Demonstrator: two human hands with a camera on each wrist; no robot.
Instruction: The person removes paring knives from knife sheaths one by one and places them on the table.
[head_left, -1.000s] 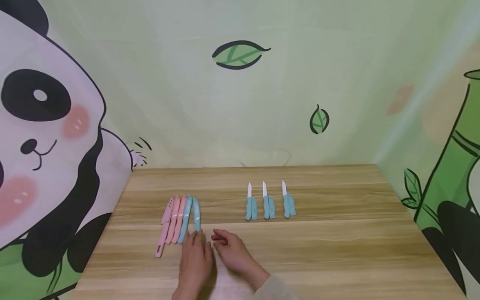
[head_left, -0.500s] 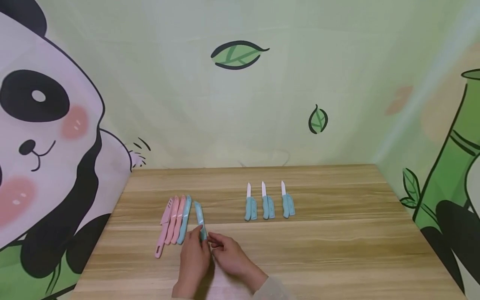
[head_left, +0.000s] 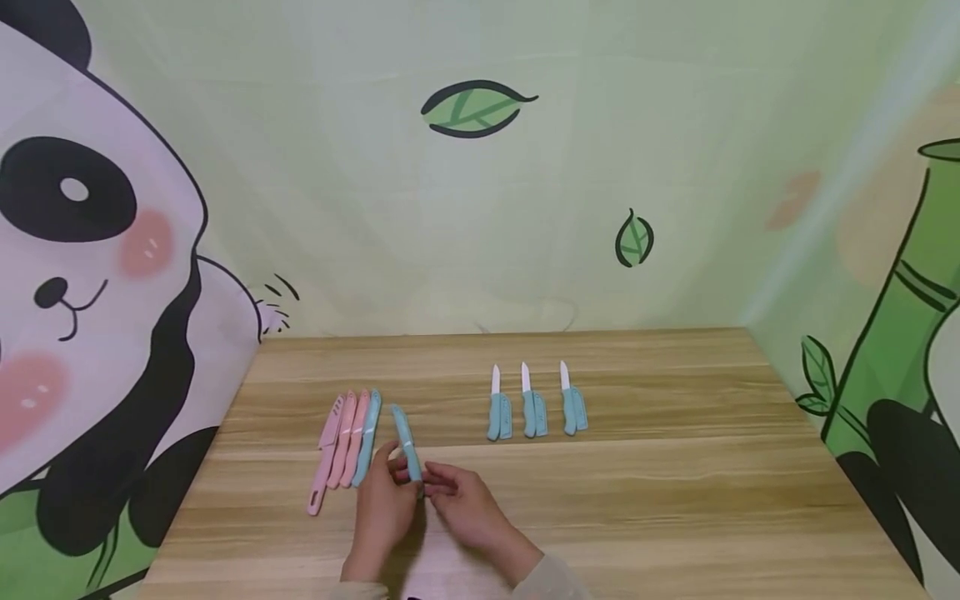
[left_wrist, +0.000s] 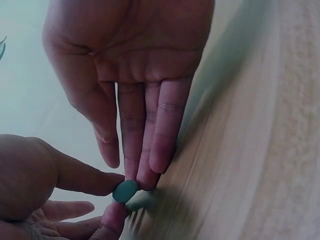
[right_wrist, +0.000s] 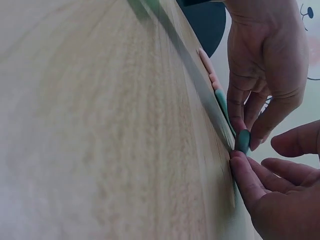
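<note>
A slim teal sheathed knife [head_left: 406,437] with a pale band stands tilted just right of the knife row. My left hand [head_left: 387,504] pinches its near end between thumb and finger; in the left wrist view the rounded handle end [left_wrist: 125,191] shows between them. My right hand [head_left: 467,507] is close on the other side, thumb apart and fingers fairly straight, with fingertips at the handle end [right_wrist: 243,141] in the right wrist view. Left of my hands lie another teal sheathed knife [head_left: 366,440], two pink ones [head_left: 348,440] and a pink knife with a slotted sheath [head_left: 326,454].
Three teal knives with bare white blades, each with its sheath beside it, lie farther back: left one [head_left: 494,415], middle one [head_left: 529,414], right one [head_left: 570,412]. The wooden table [head_left: 675,492] meets a panda-print backdrop [head_left: 360,208] behind and at the sides.
The teal knife has moved away from the row, slightly right, and now tilts the other way. My left hand has gone from fingers laid over it to pinching it; my right hand stays close.
</note>
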